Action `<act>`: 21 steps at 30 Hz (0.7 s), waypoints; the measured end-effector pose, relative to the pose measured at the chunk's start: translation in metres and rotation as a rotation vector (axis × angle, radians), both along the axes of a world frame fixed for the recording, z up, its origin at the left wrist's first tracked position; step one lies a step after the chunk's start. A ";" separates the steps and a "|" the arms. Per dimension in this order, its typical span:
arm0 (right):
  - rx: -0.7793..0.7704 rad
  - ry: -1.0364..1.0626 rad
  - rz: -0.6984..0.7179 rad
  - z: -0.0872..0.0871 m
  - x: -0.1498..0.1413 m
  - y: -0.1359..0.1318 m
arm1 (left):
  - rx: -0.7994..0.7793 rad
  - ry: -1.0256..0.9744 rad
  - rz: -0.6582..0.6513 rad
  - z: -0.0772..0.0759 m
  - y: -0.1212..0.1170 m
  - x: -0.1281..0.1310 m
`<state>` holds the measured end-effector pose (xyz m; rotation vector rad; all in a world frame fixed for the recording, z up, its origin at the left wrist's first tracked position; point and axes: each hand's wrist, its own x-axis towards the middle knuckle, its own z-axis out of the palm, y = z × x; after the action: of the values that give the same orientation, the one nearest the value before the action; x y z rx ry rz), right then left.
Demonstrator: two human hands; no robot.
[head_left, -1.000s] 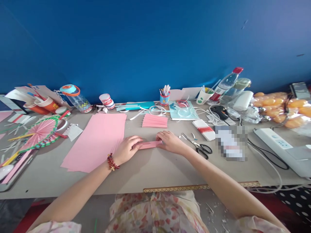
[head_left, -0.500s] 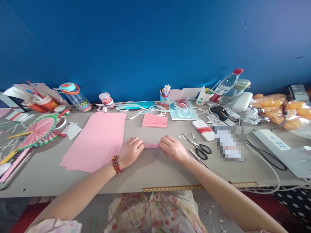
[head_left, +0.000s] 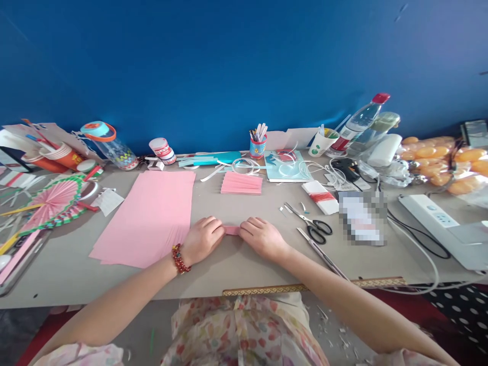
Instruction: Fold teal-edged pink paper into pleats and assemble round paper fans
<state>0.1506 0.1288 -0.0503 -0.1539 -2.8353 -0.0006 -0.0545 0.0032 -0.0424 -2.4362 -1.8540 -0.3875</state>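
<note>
Between my hands, low over the table, is a narrow folded strip of pink paper (head_left: pixel 231 230). My left hand (head_left: pixel 203 239), with a red bead bracelet at the wrist, is closed on its left end. The right end is gripped by my right hand (head_left: pixel 264 238); the fingers of both hands are curled and hide the strip's ends. Just beyond lies a pleated piece of pink paper (head_left: pixel 241 183). A stack of flat pink sheets (head_left: pixel 152 218) rests to the left, its near right edge close to my left hand.
Black-handled scissors (head_left: pixel 318 230) and a utility knife (head_left: pixel 320 251) lie right of my right hand. A paper fan (head_left: pixel 57 201) is at the left. Along the blue wall stand a pen holder (head_left: pixel 258 148), a paper cup (head_left: pixel 321 143) and a leaning bottle (head_left: pixel 356 127). A power strip (head_left: pixel 434 218) sits far right.
My hands have come slightly closer together, so less of the pink strip shows between them. My right hand has shifted a little to the left. The view has tilted slightly.
</note>
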 end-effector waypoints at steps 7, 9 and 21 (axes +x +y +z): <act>-0.284 -0.026 -0.142 0.003 -0.004 0.003 | -0.034 -0.164 0.073 0.004 -0.002 -0.011; -0.339 -0.044 -0.167 0.006 -0.006 0.004 | -0.048 -0.219 0.097 0.005 -0.002 -0.015; -0.240 -0.112 -0.303 0.003 -0.018 -0.001 | -0.122 -0.347 0.259 0.008 0.001 -0.023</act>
<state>0.1329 0.1273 -0.0472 -0.6531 -2.8832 0.2730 -0.0771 0.0038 -0.0341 -2.2697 -2.3614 -0.7374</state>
